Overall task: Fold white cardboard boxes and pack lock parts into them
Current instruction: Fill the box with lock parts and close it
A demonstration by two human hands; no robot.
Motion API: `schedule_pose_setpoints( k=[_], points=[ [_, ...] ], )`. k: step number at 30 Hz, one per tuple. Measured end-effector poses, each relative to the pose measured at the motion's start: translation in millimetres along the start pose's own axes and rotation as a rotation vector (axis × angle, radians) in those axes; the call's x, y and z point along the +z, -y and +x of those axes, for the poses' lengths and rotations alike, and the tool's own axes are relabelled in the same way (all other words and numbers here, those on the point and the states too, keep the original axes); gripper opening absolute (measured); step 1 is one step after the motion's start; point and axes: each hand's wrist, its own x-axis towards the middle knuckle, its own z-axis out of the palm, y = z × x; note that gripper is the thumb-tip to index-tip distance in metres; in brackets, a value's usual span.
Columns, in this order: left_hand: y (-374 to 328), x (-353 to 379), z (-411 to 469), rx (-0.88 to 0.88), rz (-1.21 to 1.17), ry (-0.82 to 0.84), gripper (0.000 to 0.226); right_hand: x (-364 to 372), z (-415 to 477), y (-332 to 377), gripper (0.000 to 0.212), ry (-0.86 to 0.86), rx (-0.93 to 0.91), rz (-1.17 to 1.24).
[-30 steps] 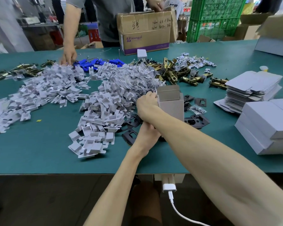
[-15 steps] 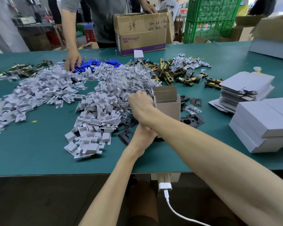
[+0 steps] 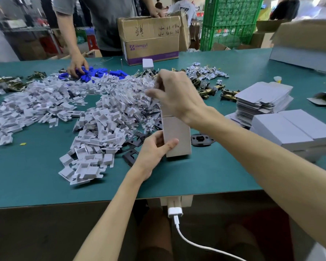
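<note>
Gripping the upright box [image 3: 178, 129] is the left hand [image 3: 152, 149]; right hand [image 3: 179, 98] pinches a clear packet [image 3: 152, 95].

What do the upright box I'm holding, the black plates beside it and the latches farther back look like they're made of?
Box in the left hand: thin cardboard, matte grey-white, with a crisp fold line. Black plates: probably stamped metal with a dark matte coating, being flat with clean cut-outs; plastic can't be excluded. Latches: metal, brass-coloured and polished, judging by the bright glints.
</note>
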Motion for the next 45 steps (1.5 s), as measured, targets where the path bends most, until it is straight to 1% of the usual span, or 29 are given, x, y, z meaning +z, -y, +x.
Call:
schedule_pose_setpoints(
  k=[4,6,8,11,14,21,24,27,29,32,34,36,37,39,41,43,45],
  points=[
    [-1.2,-0.6,-1.3,0.005,0.007,0.006,0.054,-11.9,-12.6,-32.8,0.034,-0.029,0.077,-0.002],
    [-1.8,-0.8,-2.0,0.01,0.009,0.011,0.056,-12.1,-19.4,-44.1,0.03,-0.004,0.089,-0.004],
    [-2.1,-1.3,-2.3,0.013,0.009,0.015,0.053,-10.6,-25.8,-50.8,0.023,0.015,0.076,0.004],
    [-3.4,-1.7,-3.7,0.013,0.005,0.018,0.049,-6.9,-31.5,-53.4,0.022,0.021,0.048,-0.002],
    [-3.9,-1.4,-3.7,0.01,0.001,0.016,0.048,-2.8,-32.4,-53.3,0.027,0.027,0.035,-0.077],
    [-1.4,-2.7,-3.0,0.014,0.014,0.03,0.032,2.3,-32.0,-62.6,0.041,0.001,0.139,-0.099],
    [-2.1,-2.2,-3.2,0.016,0.004,0.032,0.034,3.3,-31.9,-63.3,0.04,-0.019,0.157,-0.084],
    [-2.6,-1.9,-3.6,0.02,-0.002,0.032,0.043,4.2,-32.2,-63.6,0.04,-0.062,0.165,-0.066],
    [-1.7,-2.3,-3.4,0.022,-0.002,0.034,0.046,3.6,-33.3,-63.4,0.041,-0.056,0.146,-0.112],
    [-0.5,-2.8,-2.4,0.019,-0.008,0.034,0.046,1.4,-35.0,-63.8,0.043,0.026,0.062,-0.312],
    [0.4,-3.3,-1.7,0.019,-0.006,0.031,0.043,-0.9,-37.0,-63.0,0.043,0.057,-0.002,-0.391],
    [0.8,-3.6,-1.3,0.024,-0.009,0.03,0.043,-1.9,-40.7,-62.1,0.035,0.026,-0.065,-0.432],
    [0.7,-3.3,-1.4,0.026,-0.008,0.03,0.046,-1.9,-43.1,-61.7,0.028,-0.022,-0.097,-0.413],
    [0.2,-3.0,-1.9,0.029,-0.003,0.033,0.055,-2.0,-47.6,-60.5,0.019,-0.103,-0.123,-0.284],
    [-0.2,-3.2,-2.3,0.032,-0.001,0.03,0.057,-1.4,-50.3,-60.1,0.018,-0.063,-0.125,-0.193],
    [-0.9,-3.2,-2.6,0.029,0.001,0.027,0.055,2.5,-52.4,-61.4,0.023,0.022,-0.122,-0.199],
    [-1.1,-2.9,-2.6,0.025,0.003,0.024,0.052,5.2,-53.9,-62.9,0.027,0.048,-0.118,-0.247]
  ],
)
